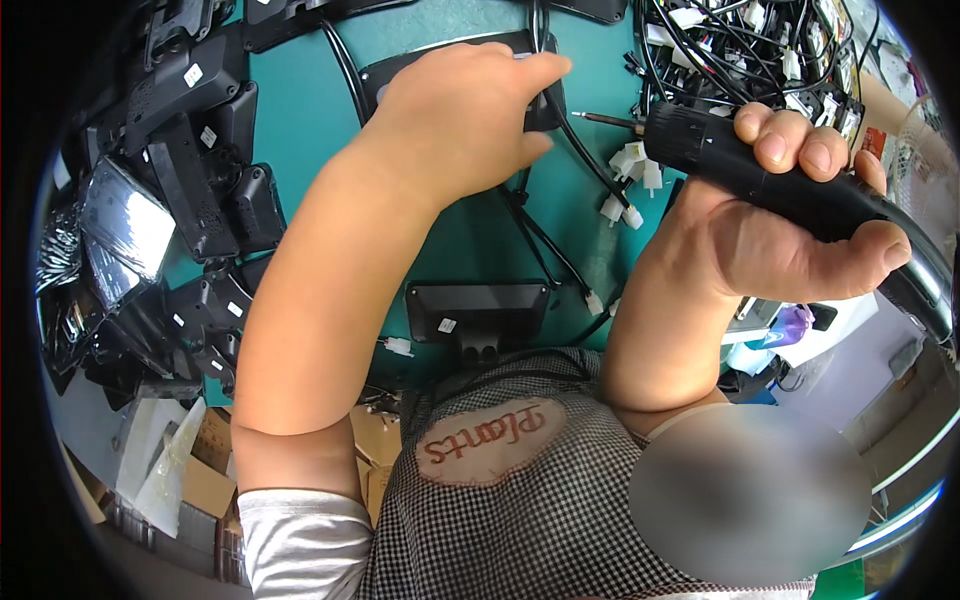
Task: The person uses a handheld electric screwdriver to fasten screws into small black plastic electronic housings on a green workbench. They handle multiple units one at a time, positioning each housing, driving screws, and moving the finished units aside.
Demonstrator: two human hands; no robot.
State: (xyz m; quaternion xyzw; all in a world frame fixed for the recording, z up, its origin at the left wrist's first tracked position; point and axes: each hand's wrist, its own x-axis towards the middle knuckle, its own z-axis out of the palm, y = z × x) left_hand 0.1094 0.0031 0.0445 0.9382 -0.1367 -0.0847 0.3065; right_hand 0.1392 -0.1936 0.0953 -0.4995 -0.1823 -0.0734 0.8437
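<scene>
My left hand [455,115] reaches across a flat black display housing [547,115] at the top middle of the bench. Its thumb and a finger grip around the housing near the right end, by a black cable [575,145]; the other fingers are hidden. In my right hand [775,220] is a black electric screwdriver [700,145], the fingers wrapped round its body. Its thin bit points left, toward the housing, with a gap between. Closer to me lies another black housing [477,310] with a small white label and a stubby mount.
Many black housings [190,85] are piled along the left side, beside a plastic-wrapped shiny panel [125,225]. Bundled black cables with white connectors [760,45] crowd the upper right. The bench has a green mat [440,250]. Cardboard boxes [210,460] stand below left.
</scene>
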